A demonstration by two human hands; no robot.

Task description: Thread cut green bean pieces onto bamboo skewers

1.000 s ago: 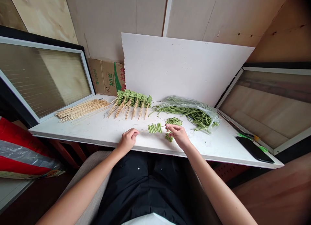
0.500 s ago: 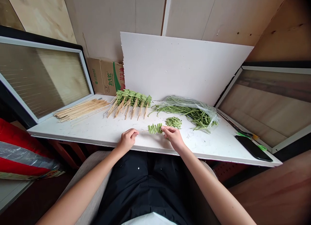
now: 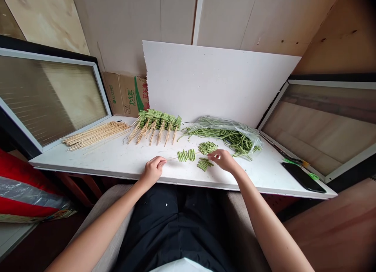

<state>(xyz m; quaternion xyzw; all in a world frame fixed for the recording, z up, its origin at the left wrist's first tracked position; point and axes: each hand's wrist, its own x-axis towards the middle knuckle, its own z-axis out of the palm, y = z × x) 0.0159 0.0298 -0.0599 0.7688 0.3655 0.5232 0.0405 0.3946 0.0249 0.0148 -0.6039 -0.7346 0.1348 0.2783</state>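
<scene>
My left hand pinches the blunt end of a thin bamboo skewer that carries a row of short green bean pieces, held just above the white tabletop. My right hand hovers to the right of the skewer, fingers curled over a small group of cut bean pieces. I cannot make out what its fingertips hold. A little heap of more cut pieces lies just behind.
Finished bean skewers are stacked at the back, with bare bamboo sticks to their left. A plastic bag of long green beans lies at the right. A black phone and scissors sit near the right edge. A white board leans behind.
My right hand has moved off the skewer's tip to the right, uncovering the small group of cut pieces. My left hand and the skewer have hardly moved.
</scene>
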